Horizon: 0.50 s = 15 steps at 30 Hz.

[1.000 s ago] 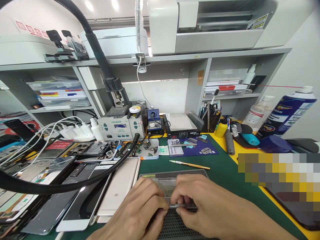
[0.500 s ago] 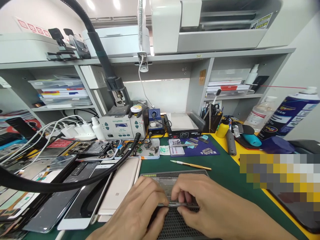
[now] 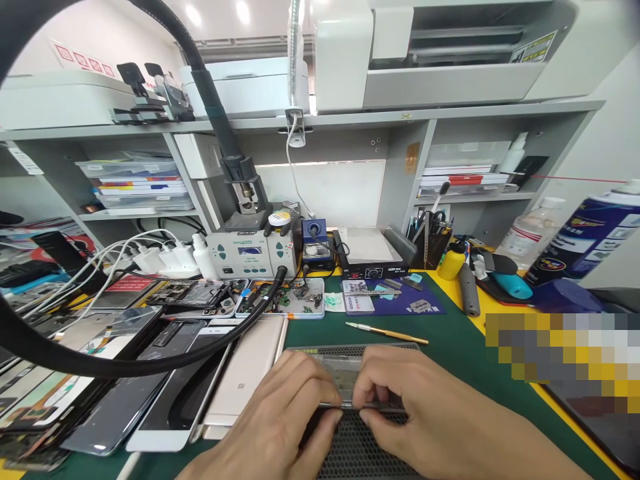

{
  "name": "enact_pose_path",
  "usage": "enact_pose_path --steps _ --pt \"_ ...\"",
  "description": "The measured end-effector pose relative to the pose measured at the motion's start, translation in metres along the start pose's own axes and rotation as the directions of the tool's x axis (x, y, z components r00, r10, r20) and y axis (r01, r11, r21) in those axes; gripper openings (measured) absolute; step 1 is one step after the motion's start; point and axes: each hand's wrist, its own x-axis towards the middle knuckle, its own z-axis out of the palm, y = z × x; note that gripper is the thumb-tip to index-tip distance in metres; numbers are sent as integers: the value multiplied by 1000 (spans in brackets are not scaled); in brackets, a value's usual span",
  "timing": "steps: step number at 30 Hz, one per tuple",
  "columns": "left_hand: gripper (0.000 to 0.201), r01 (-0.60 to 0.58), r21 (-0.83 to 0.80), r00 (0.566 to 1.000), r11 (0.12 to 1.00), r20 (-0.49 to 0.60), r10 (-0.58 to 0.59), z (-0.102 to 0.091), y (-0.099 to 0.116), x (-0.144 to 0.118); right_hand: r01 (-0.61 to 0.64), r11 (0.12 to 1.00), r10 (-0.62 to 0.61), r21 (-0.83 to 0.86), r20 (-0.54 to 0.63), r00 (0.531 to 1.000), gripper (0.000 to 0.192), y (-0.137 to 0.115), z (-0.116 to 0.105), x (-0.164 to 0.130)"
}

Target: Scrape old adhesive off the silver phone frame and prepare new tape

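Between my hands is a thin, flat, phone-sized panel (image 3: 344,381), with a dark edge toward me and a greyish, see-through-looking face. Whether it is a phone or only a screen I cannot tell. My left hand (image 3: 285,407) pinches the near edge at its left part, thumb below and fingers above. On the right part of that edge, my right hand (image 3: 400,397) pinches in the same way, fingers curled. Both hands hide much of the panel. Beneath it lies a dark grey honeycomb mat (image 3: 367,453).
To the left are several phones, including a gold phone (image 3: 245,387). A black hose (image 3: 165,367) curves over them from the hot-air station (image 3: 250,253). Ahead lie a brush-like tool (image 3: 387,332) and a parts tray (image 3: 300,300). A spray can (image 3: 585,233) stands at right.
The whole view has shifted slightly, so the bench appears a little further right. Both hands keep their pinch on the panel, with hardly any other movement.
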Motion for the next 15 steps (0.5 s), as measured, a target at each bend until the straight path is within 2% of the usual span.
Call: enact_pose_path --steps 4,8,15 --pt "17 -5 -81 996 997 -84 -2 3 -4 1 50 999 -50 -15 -47 998 19 -1 -1 2" --pt "17 -57 -134 984 989 -175 33 4 -6 0 81 997 -81 -6 -83 993 19 -2 -1 4" --pt "17 -4 -180 988 984 -155 -25 0 -4 0 -2 999 6 47 -90 996 17 -4 0 5"
